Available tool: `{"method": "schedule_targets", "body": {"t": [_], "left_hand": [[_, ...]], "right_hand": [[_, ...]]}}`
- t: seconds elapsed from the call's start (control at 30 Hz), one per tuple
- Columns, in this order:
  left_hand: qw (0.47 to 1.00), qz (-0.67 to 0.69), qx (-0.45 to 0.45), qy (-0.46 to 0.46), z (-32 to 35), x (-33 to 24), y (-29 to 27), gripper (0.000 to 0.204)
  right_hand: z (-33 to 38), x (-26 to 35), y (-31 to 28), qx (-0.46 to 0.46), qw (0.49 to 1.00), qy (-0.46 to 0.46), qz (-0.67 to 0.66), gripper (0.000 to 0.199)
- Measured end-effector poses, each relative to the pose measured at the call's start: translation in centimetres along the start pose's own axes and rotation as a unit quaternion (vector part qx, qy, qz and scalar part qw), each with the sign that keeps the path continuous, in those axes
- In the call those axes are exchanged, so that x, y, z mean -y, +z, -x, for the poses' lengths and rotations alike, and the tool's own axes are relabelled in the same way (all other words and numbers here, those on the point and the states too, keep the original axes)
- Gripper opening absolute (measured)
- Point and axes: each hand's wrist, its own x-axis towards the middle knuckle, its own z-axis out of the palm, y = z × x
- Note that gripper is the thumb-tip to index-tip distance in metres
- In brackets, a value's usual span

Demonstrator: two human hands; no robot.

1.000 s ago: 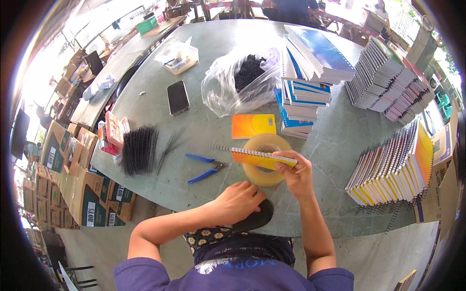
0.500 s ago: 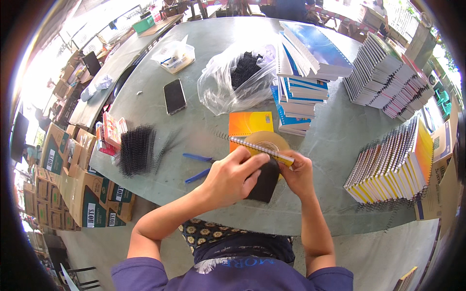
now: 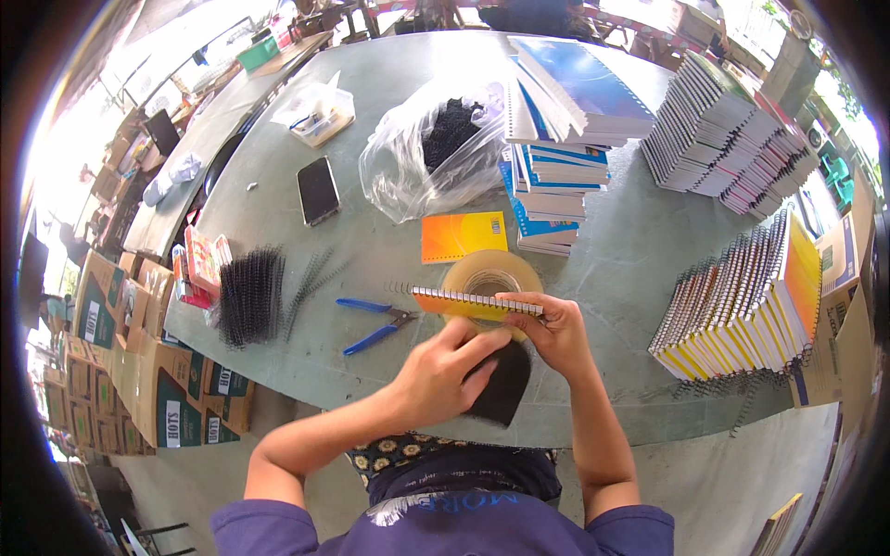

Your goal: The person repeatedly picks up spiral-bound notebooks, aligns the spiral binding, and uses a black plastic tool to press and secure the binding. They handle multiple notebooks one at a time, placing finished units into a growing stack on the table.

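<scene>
A spiral notebook (image 3: pixel 464 302) with an orange and yellow cover is held above the table, its coiled edge up. My right hand (image 3: pixel 556 335) grips its right end between thumb and fingers. The coil sticks out past the notebook's left end. Just below it, my left hand (image 3: pixel 445 371) has its fingers curled together; what they hold is hidden. Against these fingers is a black flat piece (image 3: pixel 505 385), its kind unclear. A roll of clear tape (image 3: pixel 524 269) lies behind the notebook. Blue-handled cutters (image 3: pixel 371 324) rest left of it.
Farther back lies an orange-yellow notebook (image 3: pixel 462 237). Black coils (image 3: pixel 250 295) are heaped at left, near a phone (image 3: pixel 318 190). A plastic bag (image 3: pixel 399 171) holds black coils. Blue notebooks (image 3: pixel 584 93), a notebook stack (image 3: pixel 714 130) and standing yellow notebooks (image 3: pixel 742 306) occupy the right.
The notebook's left end has dropped, so its coiled edge lies more level. My left hand has moved down from the coil, and the black piece has shifted lower. The view has shifted slightly.
</scene>
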Motion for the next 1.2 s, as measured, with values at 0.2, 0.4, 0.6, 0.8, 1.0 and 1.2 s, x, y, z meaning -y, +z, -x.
{"method": "schedule_targets", "body": {"t": [0.2, 0.4, 0.6, 0.8, 1.0, 1.2], "left_hand": [[0.992, -0.105, 0.022, 0.064, 0.5, 0.9, -0.7, 0.034], [0.971, -0.196, 0.062, 0.121, -5.8, 1.2, -2.1, 0.035], [0.987, -0.079, 0.002, 0.142, -7.3, 1.2, 0.0, 0.022], [0.987, -0.002, 0.058, 0.15, -7.1, 1.3, 1.1, 0.011], [0.987, 0.018, 0.118, 0.109, -7.4, 0.7, 0.4, 0.014], [0.99, -0.042, -0.035, 0.127, -7.4, 0.1, -1.3, 0.035]], "right_hand": [[-0.1, 0.1, 0.7, -0.008, 0.993, -0.035, -0.108, 0.027], [0.7, 0.2, 0.1, -0.068, 0.997, 0.023, -0.011, 0.02], [2.1, 0.3, -0.9, -0.088, 0.987, 0.026, 0.133, 0.014], [2.2, 0.6, -0.7, -0.095, 0.977, 0.025, 0.188, 0.02], [3.0, 1.3, -0.2, -0.094, 0.972, -0.029, 0.212, 0.019], [2.5, 0.8, 0.0, -0.143, 0.982, -0.068, 0.104, 0.011]]}}
